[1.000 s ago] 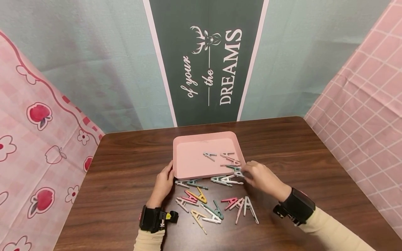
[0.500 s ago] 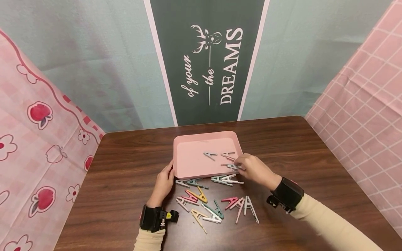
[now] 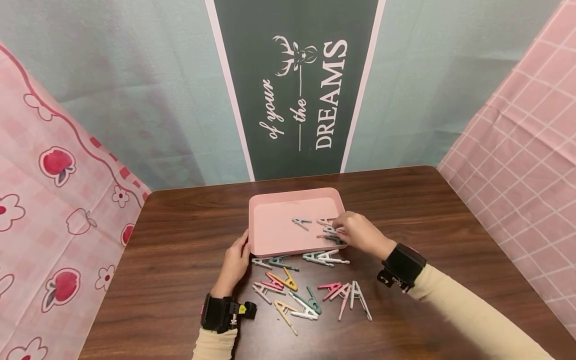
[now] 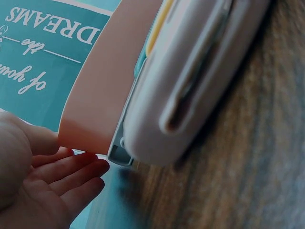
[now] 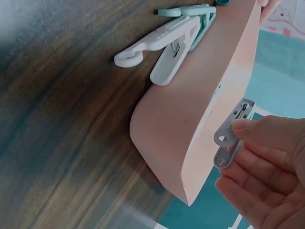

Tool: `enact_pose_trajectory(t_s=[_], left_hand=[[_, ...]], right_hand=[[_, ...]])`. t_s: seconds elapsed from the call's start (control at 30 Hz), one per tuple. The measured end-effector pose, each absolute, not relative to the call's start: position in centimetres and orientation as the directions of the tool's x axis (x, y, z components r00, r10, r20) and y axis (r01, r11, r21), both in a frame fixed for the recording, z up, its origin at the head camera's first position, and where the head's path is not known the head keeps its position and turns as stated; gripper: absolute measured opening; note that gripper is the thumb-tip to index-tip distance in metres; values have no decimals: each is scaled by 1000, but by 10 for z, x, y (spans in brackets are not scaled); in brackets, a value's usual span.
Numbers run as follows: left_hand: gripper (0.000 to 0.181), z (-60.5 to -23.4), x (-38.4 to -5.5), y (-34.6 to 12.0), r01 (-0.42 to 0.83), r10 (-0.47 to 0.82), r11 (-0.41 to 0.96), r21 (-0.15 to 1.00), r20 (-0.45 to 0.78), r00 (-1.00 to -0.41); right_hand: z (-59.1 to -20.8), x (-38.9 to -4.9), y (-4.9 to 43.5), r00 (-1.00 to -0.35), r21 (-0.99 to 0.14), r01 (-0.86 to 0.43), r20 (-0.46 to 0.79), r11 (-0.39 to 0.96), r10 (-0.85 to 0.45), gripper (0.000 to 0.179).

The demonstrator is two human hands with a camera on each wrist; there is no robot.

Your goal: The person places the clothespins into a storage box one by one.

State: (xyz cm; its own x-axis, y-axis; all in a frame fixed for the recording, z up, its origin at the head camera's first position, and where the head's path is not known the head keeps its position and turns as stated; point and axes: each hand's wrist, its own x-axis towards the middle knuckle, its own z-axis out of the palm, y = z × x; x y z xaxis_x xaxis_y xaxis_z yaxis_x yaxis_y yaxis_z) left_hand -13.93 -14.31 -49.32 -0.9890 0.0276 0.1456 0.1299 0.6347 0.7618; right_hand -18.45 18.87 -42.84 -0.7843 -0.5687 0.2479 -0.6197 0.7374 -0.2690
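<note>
My right hand [image 3: 360,232] pinches a grey clothespin [image 5: 231,133] between thumb and fingers, over the right side of a pink tray [image 3: 270,196]. Inside the tray near it lie a dark green clothespin [image 3: 334,240] and a pink one partly hidden by the hand. A bluish-grey clothespin [image 3: 300,222] lies further left in the tray. At the tray's left wall rests my left hand [image 3: 234,260]; in the left wrist view its thumb and extended fingers [image 4: 71,176] are at the corner.
Just in front of the tray lie green and white clothespins [image 3: 330,257]. Nearer on the brown table [image 3: 180,225] are more, among them a yellow one [image 3: 290,281], a cream one [image 3: 284,312] and a red one [image 3: 330,288]. Curtains stand behind and at both sides.
My right hand has moved left and away from me, from the tray's right front corner to over its inside, carrying the grey clothespin. The left hand has stayed in place.
</note>
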Motion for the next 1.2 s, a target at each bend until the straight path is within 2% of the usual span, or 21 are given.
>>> enact_pose_trajectory(t_s=[0.67,1.2], left_hand=[[41,-495,-140,-144,182,50,658,730,199,-979],[42,-496,-141,-143,149,40,645,749,162,-986]], right_hand=[[-435,-223,181,-874,-383,-481,140,789,-465,12],[-443,-241,180,-888,-371,-454,122,810,-443,10]])
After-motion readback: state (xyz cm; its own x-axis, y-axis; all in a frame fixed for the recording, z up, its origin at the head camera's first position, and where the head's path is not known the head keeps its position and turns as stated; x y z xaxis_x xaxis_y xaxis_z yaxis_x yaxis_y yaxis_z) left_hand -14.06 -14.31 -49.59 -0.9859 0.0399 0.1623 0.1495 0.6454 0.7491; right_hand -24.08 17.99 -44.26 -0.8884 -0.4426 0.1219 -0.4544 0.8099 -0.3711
